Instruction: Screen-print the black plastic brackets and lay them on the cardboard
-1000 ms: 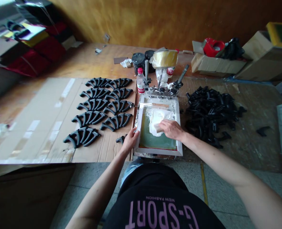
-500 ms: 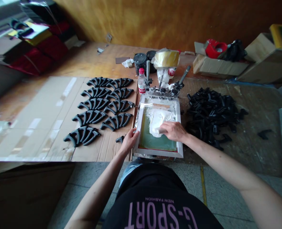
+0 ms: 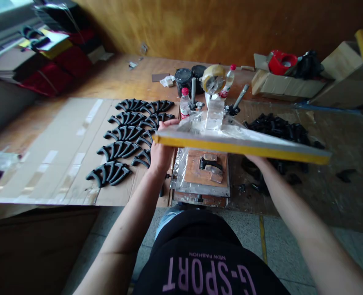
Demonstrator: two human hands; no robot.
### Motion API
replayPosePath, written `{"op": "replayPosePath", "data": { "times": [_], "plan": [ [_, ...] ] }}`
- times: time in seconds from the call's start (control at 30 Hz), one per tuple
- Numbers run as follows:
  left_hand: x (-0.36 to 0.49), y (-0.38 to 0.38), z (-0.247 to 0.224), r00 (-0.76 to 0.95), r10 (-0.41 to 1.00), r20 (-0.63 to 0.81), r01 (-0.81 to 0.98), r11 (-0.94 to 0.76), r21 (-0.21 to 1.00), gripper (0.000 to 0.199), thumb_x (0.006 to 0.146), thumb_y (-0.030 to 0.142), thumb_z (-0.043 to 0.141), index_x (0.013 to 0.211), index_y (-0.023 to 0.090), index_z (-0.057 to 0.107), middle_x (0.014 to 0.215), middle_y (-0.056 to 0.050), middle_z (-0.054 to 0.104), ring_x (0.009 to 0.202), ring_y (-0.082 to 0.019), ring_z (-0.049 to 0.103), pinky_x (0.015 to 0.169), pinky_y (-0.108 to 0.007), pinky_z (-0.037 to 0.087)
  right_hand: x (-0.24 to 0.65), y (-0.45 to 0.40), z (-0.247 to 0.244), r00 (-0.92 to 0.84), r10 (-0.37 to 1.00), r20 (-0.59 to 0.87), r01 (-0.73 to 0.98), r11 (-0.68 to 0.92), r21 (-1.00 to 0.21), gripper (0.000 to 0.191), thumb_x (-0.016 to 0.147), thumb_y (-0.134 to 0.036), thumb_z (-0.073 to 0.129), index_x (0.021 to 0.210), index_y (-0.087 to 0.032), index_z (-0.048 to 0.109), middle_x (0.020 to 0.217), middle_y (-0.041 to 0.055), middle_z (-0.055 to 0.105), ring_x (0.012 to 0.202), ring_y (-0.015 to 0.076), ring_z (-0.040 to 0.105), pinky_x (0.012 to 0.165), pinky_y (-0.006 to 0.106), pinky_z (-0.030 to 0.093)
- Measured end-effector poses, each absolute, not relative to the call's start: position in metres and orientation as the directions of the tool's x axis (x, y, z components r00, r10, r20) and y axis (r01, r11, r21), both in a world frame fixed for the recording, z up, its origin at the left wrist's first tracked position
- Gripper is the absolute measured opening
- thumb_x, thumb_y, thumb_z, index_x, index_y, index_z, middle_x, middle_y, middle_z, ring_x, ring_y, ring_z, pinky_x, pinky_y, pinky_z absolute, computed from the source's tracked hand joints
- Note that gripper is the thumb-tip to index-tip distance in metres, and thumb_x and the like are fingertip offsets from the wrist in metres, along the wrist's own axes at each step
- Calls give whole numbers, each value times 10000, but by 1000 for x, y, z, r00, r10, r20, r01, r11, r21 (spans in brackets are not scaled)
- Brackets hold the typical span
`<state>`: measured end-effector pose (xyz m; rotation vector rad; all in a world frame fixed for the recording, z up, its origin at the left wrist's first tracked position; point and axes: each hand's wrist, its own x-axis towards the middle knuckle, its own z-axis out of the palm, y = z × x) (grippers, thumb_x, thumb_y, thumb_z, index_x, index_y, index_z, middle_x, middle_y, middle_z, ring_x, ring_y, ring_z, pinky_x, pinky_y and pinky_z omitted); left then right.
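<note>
A screen-printing frame [image 3: 246, 146] with a yellow front edge is tilted up over its base. My left hand [image 3: 162, 153] is closed round the frame's left end, with fingers showing above it and the palm below. My right hand [image 3: 254, 159] is mostly behind the frame, so its fingers and anything in them are hidden. Under the raised frame, a black curved handle piece [image 3: 203, 164] lies on a wooden block [image 3: 193, 174] on the base. White ink on the screen shows only in part.
Rows of black curved pieces [image 3: 116, 150] lie on cardboard [image 3: 64, 151] at left. A heap of similar pieces [image 3: 280, 125] is at right. Behind the frame stand a bottle [image 3: 184, 104], black tubs [image 3: 183, 78], a tape roll [image 3: 214, 78] and clamp posts [image 3: 240, 98]. Boxes [image 3: 286, 88] are at back right.
The frame has swung up from lying flat, uncovering the block and the black piece. My left hand has risen with it. My right hand has moved right, from the white ink to behind the frame.
</note>
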<state>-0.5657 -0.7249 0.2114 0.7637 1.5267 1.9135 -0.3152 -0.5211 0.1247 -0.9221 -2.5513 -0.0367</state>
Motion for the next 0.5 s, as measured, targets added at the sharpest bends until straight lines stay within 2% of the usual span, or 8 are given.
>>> {"op": "replayPosePath", "data": {
  "times": [0.07, 0.13, 0.2, 0.23, 0.3, 0.37, 0.43, 0.5],
  "plan": [
    [-568, -708, 220, -659, 744, 113, -99, -234, 967, 525, 930, 621, 362, 1107, 196, 614, 929, -60, 697, 802, -147, 669, 614, -235, 525, -318, -552, 97, -752, 580, 313, 568, 811, -140, 220, 870, -272, 619, 689, -155, 662, 649, -10, 657, 589, 97, 589, 541, 191, 500],
    [-565, -703, 218, -670, 737, 89, -129, -233, 964, 541, 925, 635, 354, 1165, 206, 581, 973, -69, 711, 845, -157, 683, 623, -238, 536, -328, -578, 76, -785, 592, 181, 566, 805, -177, 166, 809, -288, 720, 707, -174, 654, 779, 41, 698, 752, 160, 645, 693, 248, 520],
    [-551, -711, 203, -669, 743, -8, -203, -172, 964, 553, 909, 649, 381, 1194, 210, 560, 1012, -83, 722, 834, -165, 692, 605, -240, 535, -339, -597, 67, -753, 656, 44, 632, 741, -225, 127, 847, -261, 680, 767, -173, 635, 829, 76, 699, 818, 196, 644, 749, 280, 492],
    [-540, -720, 191, -625, 774, -106, -268, -85, 960, 565, 891, 655, 420, 1195, 200, 560, 1023, -100, 726, 820, -178, 697, 587, -246, 532, -344, -607, 67, -715, 699, 5, 676, 692, -253, 102, 881, -241, 631, 804, -175, 622, 821, 80, 693, 806, 198, 639, 736, 281, 476],
    [-512, -742, 164, -422, 825, -377, -414, 194, 889, 603, 837, 663, 517, 1179, 169, 576, 1039, -147, 728, 810, -223, 705, 560, -272, 531, -356, -629, 74, -643, 766, -5, 726, 607, -323, 86, 929, -223, 544, 877, -183, 599, 810, 80, 682, 772, 197, 625, 691, 281, 450],
    [-486, -765, 135, -226, 787, -574, -524, 398, 753, 615, 814, 662, 551, 1170, 161, 582, 1057, -170, 723, 849, -258, 708, 590, -310, 548, -367, -657, 84, -665, 745, 50, 672, 627, -394, 103, 954, -235, 503, 907, -196, 586, 829, 79, 673, 783, 199, 614, 678, 286, 440],
    [-472, -786, 111, -198, 740, -643, -622, 412, 666, 543, 840, 632, 526, 1101, 161, 593, 1003, -148, 728, 849, -245, 707, 646, -327, 563, -374, -680, 92, -792, 599, 119, 498, 746, -442, 120, 961, -268, 511, 891, -208, 587, 853, 69, 670, 841, 200, 609, 726, 293, 449],
    [-479, -804, 92, -280, 678, -680, -665, 374, 647, 446, 865, 581, 494, 999, 165, 585, 896, -107, 724, 763, -205, 701, 637, -305, 558, -369, -684, 93, -875, 457, 163, 340, 817, -465, 133, 958, -295, 530, 875, -219, 601, 878, 48, 674, 897, 192, 607, 791, 294, 453]
  ]
}}
